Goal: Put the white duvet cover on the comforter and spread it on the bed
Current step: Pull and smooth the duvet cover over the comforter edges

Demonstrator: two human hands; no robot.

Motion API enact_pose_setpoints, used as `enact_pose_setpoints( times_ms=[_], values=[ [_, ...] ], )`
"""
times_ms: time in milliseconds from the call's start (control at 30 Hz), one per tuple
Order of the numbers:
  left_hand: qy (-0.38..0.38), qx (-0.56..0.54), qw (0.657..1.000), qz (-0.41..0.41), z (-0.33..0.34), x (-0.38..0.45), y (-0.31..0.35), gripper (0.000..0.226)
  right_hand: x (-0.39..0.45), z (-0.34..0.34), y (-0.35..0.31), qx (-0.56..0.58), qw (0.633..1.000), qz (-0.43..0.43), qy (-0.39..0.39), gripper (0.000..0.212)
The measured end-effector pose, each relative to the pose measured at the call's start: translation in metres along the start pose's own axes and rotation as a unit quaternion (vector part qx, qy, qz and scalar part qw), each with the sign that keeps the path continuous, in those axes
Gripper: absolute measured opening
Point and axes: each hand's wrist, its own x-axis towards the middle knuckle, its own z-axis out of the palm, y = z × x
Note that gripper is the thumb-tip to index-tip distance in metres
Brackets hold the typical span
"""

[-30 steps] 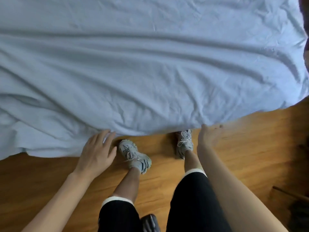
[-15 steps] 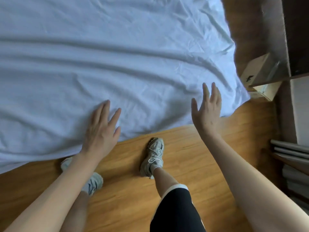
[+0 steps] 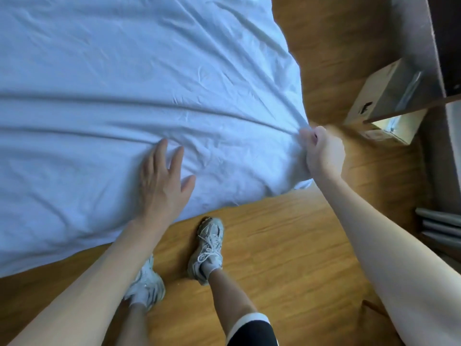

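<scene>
The white duvet cover (image 3: 124,96) is spread over the bed, its edge hanging toward the wooden floor (image 3: 287,245). Its right corner is pinched in the curled grip of the right hand (image 3: 323,152). The left hand (image 3: 162,186) is laid flat on the cover, fingers spread.

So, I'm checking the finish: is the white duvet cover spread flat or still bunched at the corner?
Mostly spread, bunched at the corner: the right hand grips the white duvet cover there, creases fanning out; the left hand presses flat.
</scene>
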Motion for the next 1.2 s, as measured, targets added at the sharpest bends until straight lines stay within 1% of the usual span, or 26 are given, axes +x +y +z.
enact_pose_setpoints(
  times_ms=[67,100,167,267,367,467,533,567,633,667,700,733,767,800,833,867,900,933,967,1000,1033,1100,1133,1167,1200],
  values=[
    [0.012,-0.006,1.0,0.002,0.002,-0.001,0.007,0.052,-0.007,-0.002,0.016,-0.059,0.996,-0.061,0.0,0.036],
    [0.019,-0.013,1.0,0.01,0.003,-0.003,0.01,0.051,-0.008,-0.005,0.024,-0.081,0.992,-0.092,0.011,0.033],
    [0.053,-0.019,0.997,0.045,0.002,-0.008,0.016,0.046,-0.006,-0.012,0.036,-0.091,0.988,-0.122,0.03,0.028],
    [0.095,-0.022,0.992,0.082,-0.005,-0.016,0.02,0.04,-0.004,-0.02,0.064,-0.101,0.986,-0.13,0.028,0.033],
    [0.101,-0.016,0.993,0.058,-0.012,-0.019,0.015,0.039,-0.021,-0.028,0.1,-0.115,0.988,-0.102,0.017,0.046],
    [0.084,-0.007,0.996,0.016,-0.016,-0.024,0.002,0.042,-0.052,-0.035,0.136,-0.149,0.987,-0.059,-0.007,0.053],
    [0.067,0.005,0.998,-0.003,-0.015,-0.028,-0.012,0.045,-0.061,-0.03,0.141,-0.162,0.986,-0.015,-0.032,0.052],
    [0.048,0.013,0.999,-0.009,-0.013,-0.03,-0.018,0.048,-0.059,-0.024,0.137,-0.166,0.985,0.009,-0.041,0.049],
    [-0.013,0.028,0.999,-0.018,-0.007,-0.03,-0.029,0.057,-0.045,-0.007,0.115,-0.155,0.985,0.051,-0.054,0.036],
    [-0.048,0.031,0.998,-0.026,-0.004,-0.029,-0.03,0.062,-0.039,0.0,0.096,-0.139,0.987,0.069,-0.043,0.025],
    [-0.074,0.03,0.996,-0.034,-0.001,-0.028,-0.031,0.065,-0.034,0.006,0.073,-0.116,0.99,0.077,-0.025,0.018],
    [-0.092,0.026,0.995,-0.043,0.003,-0.026,-0.03,0.066,-0.029,0.009,0.05,-0.081,0.995,0.057,0.018,0.028],
    [-0.103,0.02,0.993,-0.054,0.004,-0.023,-0.028,0.066,-0.026,0.011,0.028,-0.044,0.996,0.004,0.079,0.043],
    [-0.115,0.014,0.991,-0.064,0.003,-0.02,-0.026,0.068,-0.026,0.012,0.003,-0.014,0.986,-0.071,0.147,0.054],
    [-0.13,0.011,0.989,-0.072,0.0,-0.018,-0.025,0.071,-0.028,0.015,-0.02,0.006,0.973,-0.146,0.182,0.06],
    [-0.153,0.011,0.985,-0.078,-0.005,-0.016,-0.025,0.075,-0.035,0.02,-0.041,0.011,0.962,-0.205,0.182,0.062],
    [-0.178,0.01,0.981,-0.08,-0.012,-0.015,-0.025,0.077,-0.043,0.028,-0.056,0.006,0.955,-0.258,0.148,0.06],
    [-0.202,0.005,0.976,-0.081,-0.018,-0.014,-0.025,0.077,-0.052,0.037,-0.067,-0.017,0.953,-0.289,0.089,0.054],
    [-0.223,-0.007,0.971,-0.082,-0.027,-0.015,-0.025,0.074,-0.06,0.046,-0.076,-0.055,0.954,-0.293,0.018,0.049],
    [-0.24,-0.023,0.967,-0.084,-0.037,-0.017,-0.025,0.071,-0.066,0.052,-0.083,-0.107,0.954,-0.273,-0.06,0.048],
    [-0.253,-0.037,0.963,-0.086,-0.045,-0.022,-0.024,0.068,-0.065,0.053,-0.09,-0.153,0.947,-0.25,-0.128,0.053],
    [-0.272,-0.046,0.958,-0.083,-0.062,-0.042,-0.022,0.064,-0.057,0.034,-0.108,-0.181,0.931,-0.207,-0.239,0.068],
    [-0.28,-0.04,0.957,-0.073,-0.071,-0.055,-0.02,0.063,-0.056,0.016,-0.12,-0.182,0.922,-0.189,-0.284,0.064],
    [-0.287,-0.034,0.955,-0.065,-0.083,-0.069,-0.017,0.062,-0.059,-0.002,-0.128,-0.172,0.919,-0.172,-0.312,0.053],
    [-0.291,-0.029,0.954,-0.064,-0.095,-0.083,-0.016,0.061,-0.066,-0.02,-0.135,-0.156,0.923,-0.157,-0.316,0.045]
  ],
)
